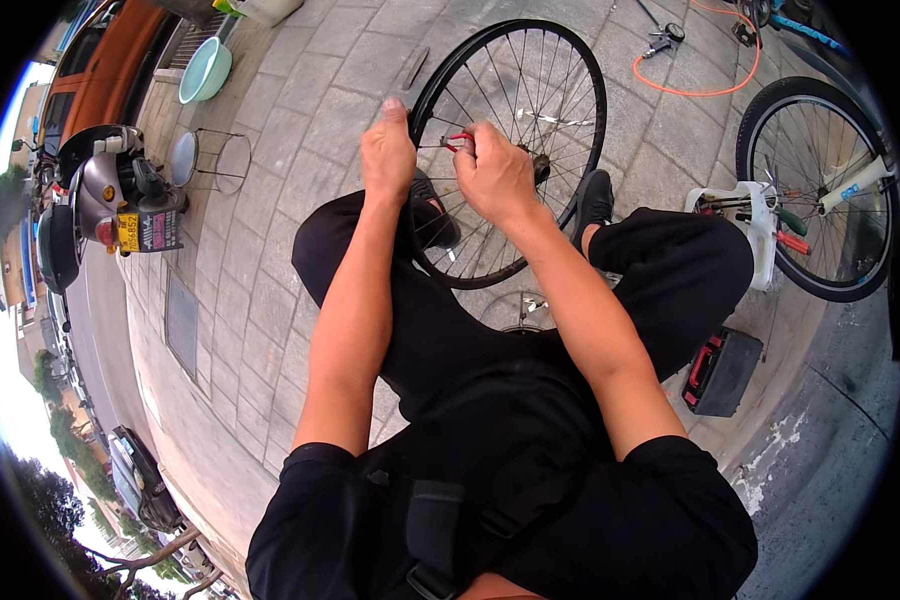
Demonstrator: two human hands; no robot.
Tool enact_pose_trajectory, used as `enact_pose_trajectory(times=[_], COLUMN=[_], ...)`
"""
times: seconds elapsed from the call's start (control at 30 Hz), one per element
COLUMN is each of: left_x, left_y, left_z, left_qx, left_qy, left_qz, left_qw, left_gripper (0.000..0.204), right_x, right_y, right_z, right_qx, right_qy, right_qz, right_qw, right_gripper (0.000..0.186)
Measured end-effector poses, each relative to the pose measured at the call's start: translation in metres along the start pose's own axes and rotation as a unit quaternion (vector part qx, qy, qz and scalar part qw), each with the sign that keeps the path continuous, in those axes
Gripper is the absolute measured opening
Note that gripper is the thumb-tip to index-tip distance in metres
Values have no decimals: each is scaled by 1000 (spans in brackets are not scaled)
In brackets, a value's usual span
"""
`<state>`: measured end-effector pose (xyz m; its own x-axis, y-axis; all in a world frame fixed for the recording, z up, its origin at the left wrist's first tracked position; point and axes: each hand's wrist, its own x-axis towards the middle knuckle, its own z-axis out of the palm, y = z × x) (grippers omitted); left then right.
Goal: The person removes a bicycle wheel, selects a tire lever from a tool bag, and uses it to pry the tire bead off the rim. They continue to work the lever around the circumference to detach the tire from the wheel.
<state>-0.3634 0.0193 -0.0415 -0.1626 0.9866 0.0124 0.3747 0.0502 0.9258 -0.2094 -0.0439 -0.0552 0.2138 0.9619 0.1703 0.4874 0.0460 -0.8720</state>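
Observation:
A spoked bicycle wheel (603, 105) with a black rim stands tilted on the paving between my legs and shoes. At its left edge, my left hand (388, 155) is closed around the rim with the thumb up. My right hand (495, 175) is over the spokes, its fingers curled round a small red tool (457, 141) that looks like a spoke wrench. The tool's end points toward the rim beside my left hand; its contact with a spoke is too small to make out. The hub (540, 168) lies just right of my right hand.
On the right, a bicycle wheel with a tyre (745, 140) stands beside a white plastic stool (763, 245) holding tools. A black toolbox (725, 372) lies near my right knee. An orange hose (685, 93) with a gauge curves ahead. A scooter (110, 200) and a green basin (206, 70) stand left.

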Motion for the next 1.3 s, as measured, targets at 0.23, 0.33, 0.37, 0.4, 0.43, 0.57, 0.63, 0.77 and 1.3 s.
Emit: enact_pose_trajectory(times=[0.23, 0.33, 0.37, 0.4, 0.43, 0.57, 0.63, 0.77, 1.3], left_x=[0, -3, -3, -3, -3, -7, -7, -7, -13], left_y=[-1, 7, 5, 4, 6, 14, 15, 15, 13], left_z=[0, 2, 1, 0, 1, 1, 0, 0, -4], left_qx=[-60, -69, -75, -81, -79, -69, -58, -51, 43], left_qy=[-33, -35, -39, -43, -42, -45, -49, -51, -56], left_qz=[2, -9, -8, -7, -8, -22, -20, -5, 133], left_qw=[998, 997, 996, 996, 996, 996, 997, 997, 989], left_gripper=[61, 61, 61, 61, 61, 60, 60, 59, 53], right_x=[-4, -2, -1, -1, 1, -1, -3, -11, -1], right_y=[15, 8, 4, 4, 4, -2, -10, -6, -3], right_z=[12, 16, 16, 18, 20, 25, 25, 29, 40], right_qx=[58, 85, 97, 151, 204, 448, 399, 249, 640], right_qy=[-7, -26, -40, -62, -83, -103, -78, -15, -88], right_qz=[-55, -33, -19, 37, 93, 310, 278, 106, 375], right_qw=[997, 995, 994, 986, 971, 832, 870, 963, 665], right_gripper=[28, 29, 29, 30, 30, 30, 32, 35, 19])
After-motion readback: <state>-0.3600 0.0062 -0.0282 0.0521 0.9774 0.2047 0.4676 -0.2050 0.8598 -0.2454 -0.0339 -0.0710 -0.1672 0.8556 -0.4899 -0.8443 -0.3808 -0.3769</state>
